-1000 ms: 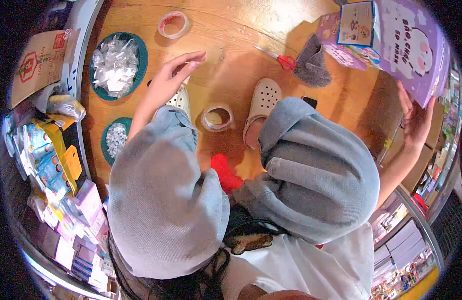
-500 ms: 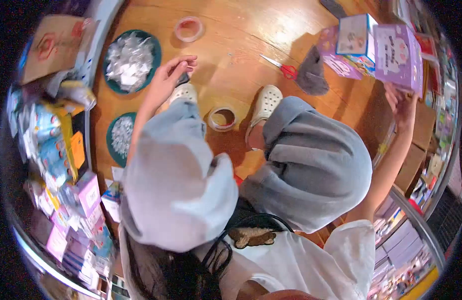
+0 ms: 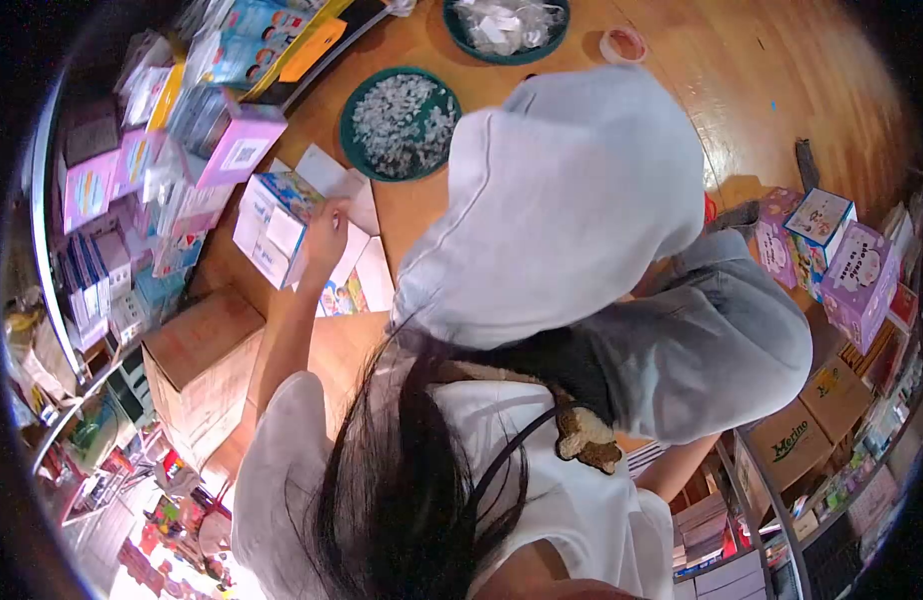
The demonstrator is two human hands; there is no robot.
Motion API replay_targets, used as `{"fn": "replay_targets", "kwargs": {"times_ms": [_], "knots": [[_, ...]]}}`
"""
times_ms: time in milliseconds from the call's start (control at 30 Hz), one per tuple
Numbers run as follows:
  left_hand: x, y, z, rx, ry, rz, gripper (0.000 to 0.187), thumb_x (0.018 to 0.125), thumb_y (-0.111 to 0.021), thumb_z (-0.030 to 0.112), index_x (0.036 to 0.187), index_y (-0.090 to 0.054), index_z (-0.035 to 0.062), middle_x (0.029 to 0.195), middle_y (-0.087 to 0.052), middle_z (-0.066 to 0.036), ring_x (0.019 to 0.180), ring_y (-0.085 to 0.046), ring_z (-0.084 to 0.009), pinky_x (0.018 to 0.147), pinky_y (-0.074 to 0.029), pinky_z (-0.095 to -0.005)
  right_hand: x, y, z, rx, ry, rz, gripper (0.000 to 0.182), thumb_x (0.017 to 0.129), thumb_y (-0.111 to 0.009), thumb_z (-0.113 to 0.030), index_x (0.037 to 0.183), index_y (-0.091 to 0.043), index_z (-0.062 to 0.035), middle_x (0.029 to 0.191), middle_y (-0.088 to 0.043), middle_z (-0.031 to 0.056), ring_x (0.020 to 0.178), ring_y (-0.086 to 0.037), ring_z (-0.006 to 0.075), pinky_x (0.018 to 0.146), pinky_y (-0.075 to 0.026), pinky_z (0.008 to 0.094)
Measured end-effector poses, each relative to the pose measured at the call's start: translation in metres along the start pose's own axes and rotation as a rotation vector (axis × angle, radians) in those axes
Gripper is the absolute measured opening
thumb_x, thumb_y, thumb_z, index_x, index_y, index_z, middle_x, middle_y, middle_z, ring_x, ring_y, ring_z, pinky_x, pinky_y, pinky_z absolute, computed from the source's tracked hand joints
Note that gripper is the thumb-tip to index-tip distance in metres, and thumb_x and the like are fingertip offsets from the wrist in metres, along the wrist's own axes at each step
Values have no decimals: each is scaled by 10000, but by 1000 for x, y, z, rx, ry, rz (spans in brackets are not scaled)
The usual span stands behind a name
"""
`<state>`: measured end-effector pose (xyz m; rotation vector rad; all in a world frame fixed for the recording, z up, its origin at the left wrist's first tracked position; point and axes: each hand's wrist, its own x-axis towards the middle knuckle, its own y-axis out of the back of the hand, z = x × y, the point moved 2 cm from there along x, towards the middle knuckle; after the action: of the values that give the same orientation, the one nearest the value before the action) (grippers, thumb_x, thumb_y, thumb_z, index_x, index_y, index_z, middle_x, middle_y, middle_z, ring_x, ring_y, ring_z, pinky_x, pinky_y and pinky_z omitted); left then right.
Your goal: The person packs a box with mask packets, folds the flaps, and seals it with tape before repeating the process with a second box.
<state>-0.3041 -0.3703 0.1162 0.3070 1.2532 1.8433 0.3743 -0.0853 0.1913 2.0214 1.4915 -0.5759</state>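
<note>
My left hand (image 3: 327, 235) reaches out to the left, its fingers curled on the edge of a white printed cardboard box (image 3: 272, 222) with blue trim and colourful pictures. Beside and under it lie more white, partly printed cardboard pieces with flaps (image 3: 367, 265) on the wooden floor. My right forearm (image 3: 682, 466) shows next to my leg, but the right hand is hidden.
A green basin (image 3: 350, 120) of small white pieces and another basin (image 3: 557, 48) of clear plastic stand ahead. A tape roll (image 3: 623, 46) lies near. At right are purple boxes (image 3: 860, 275); packed shelves line both sides. A brown carton (image 3: 207, 335) stands at left.
My view has turned left. The right hand has left the purple box, which now stands by the other boxes, and gone out of sight. The left hand has come back to the white box.
</note>
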Motion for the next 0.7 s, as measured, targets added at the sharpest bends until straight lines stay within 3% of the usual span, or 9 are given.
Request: {"fn": "replay_targets", "kwargs": {"times_ms": [100,200,300,333,433,467,567,600,700], "knots": [[-58,9,-26,384,103,265,473,806,-614,264,1227,-489,90,1310,-434,-166,1181,-436,-302,962,-342,-443,-15,-2,11,-70,62,6,628,884,-511,-439,1293,-373,18,1154,-546,168,960,-596,257,780,-516,342],[-74,23,-36,505,296,361,809,732,-684,381,1387,-273,144,1457,-188,-167,1313,-250,-327,1053,-190,-518,-27,-2,15,-129,125,18,608,887,-515,-420,1287,-381,19,1152,-548,164,954,-596,254,775,-515,340],[-68,34,-62,543,392,323,1039,670,-713,479,1443,-90,173,1495,-65,-154,1357,-159,-325,1077,-126,-541,-36,0,17,-168,186,31,588,890,-518,-401,1281,-389,19,1150,-549,160,948,-597,251,771,-514,338],[-63,33,-74,597,456,285,1107,644,-721,519,1450,-47,168,1504,-47,-137,1370,-132,-326,1067,-171,-548,-40,2,15,-177,204,36,582,891,-519,-395,1279,-392,20,1149,-550,159,946,-597,250,769,-514,338],[-51,24,-113,477,460,134,1127,635,-711,553,1447,-44,145,1509,-63,-102,1365,-145,-337,1041,-227,-564,-50,8,13,-205,255,51,562,894,-523,-376,1274,-401,21,1148,-551,155,941,-598,247,765,-513,335],[-51,23,-116,570,395,199,1097,642,-694,579,1443,-93,131,1494,-160,-90,1336,-233,-349,989,-334,-541,-52,11,11,-215,273,59,556,895,-524,-369,1272,-403,21,1147,-552,154,939,-598,247,763,-513,335],[-60,47,-95,444,359,239,1037,649,-679,600,1431,-184,133,1456,-267,-109,1292,-328,-342,944,-411,-477,-58,22,8,-266,318,78,536,898,-527,-350,1266,-412,22,1145,-553,150,933,-598,244,759,-512,333],[-63,57,-87,473,301,320,983,650,-685,595,1401,-282,104,1378,-396,-134,1184,-473,-322,874,-468,-428,-58,23,6,-279,331,79,529,899,-528,-344,1264,-415,22,1145,-554,148,931,-599,243,757,-511,332],[-79,101,-55,257,330,203,962,639,-727,537,1375,-329,64,1239,-535,-159,1045,-581,-304,834,-480,-408,-63,21,1,-209,353,62,479,901,-526,-294,1245,-436,27,1135,-560,143,932,-597,236,751,-507,330]]}}
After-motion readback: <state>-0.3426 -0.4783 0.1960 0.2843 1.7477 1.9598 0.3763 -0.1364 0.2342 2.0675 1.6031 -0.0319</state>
